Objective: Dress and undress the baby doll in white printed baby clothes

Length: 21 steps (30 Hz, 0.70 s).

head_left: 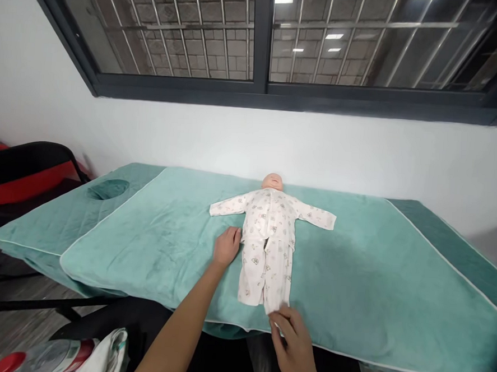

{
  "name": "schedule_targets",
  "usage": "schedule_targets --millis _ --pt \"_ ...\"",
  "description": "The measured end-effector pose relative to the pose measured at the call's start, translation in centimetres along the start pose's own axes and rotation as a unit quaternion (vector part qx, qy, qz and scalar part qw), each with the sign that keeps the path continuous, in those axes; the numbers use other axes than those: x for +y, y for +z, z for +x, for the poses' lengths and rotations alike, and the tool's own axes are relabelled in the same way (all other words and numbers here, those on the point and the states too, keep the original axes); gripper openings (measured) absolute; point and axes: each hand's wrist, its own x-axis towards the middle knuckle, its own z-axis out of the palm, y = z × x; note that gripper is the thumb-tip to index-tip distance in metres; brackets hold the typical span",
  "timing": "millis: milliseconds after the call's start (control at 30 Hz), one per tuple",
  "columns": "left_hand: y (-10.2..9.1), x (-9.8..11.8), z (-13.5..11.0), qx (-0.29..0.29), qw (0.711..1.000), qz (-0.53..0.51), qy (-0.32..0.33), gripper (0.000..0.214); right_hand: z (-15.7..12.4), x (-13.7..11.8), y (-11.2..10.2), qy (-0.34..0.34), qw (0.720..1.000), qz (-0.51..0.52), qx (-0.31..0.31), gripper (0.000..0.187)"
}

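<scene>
A baby doll [273,181] lies on its back on a teal towel [353,271], dressed in a white printed top [272,218] and matching trousers [266,274]. My left hand [227,246] rests flat on the towel beside the doll's waist, fingers stretched out and touching the edge of the clothing. My right hand [291,343] is at the foot end, its fingers curled and pinching the hem of the right trouser leg.
The towel covers a teal massage bed [39,224] with a face hole [107,188] at the left. A black and red chair [22,175] stands at the far left. A white wall and a barred window are behind. A bag with cloth [73,358] lies at the bottom left.
</scene>
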Motion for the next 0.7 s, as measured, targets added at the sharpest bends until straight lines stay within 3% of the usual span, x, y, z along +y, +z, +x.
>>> schedule_targets --millis 233,333,533,700 --pt "-0.9 0.6 0.2 -0.032 0.999 -0.018 0.008 0.041 -4.1 0.7 1.9 -0.013 0.996 -0.088 0.004 0.022" --pt "-1.6 1.1 -0.9 -0.070 0.996 -0.044 0.023 0.046 -5.8 1.0 3.0 -0.020 0.995 -0.095 0.024 0.025" --pt "-3.8 4.0 -8.7 -0.177 0.979 -0.097 0.040 0.047 -7.9 1.7 5.1 0.019 0.998 -0.029 0.043 0.027" --pt "-5.8 6.4 -13.8 -0.179 0.974 -0.141 -0.015 0.045 -7.9 1.7 6.7 0.033 0.998 0.049 -0.020 0.030"
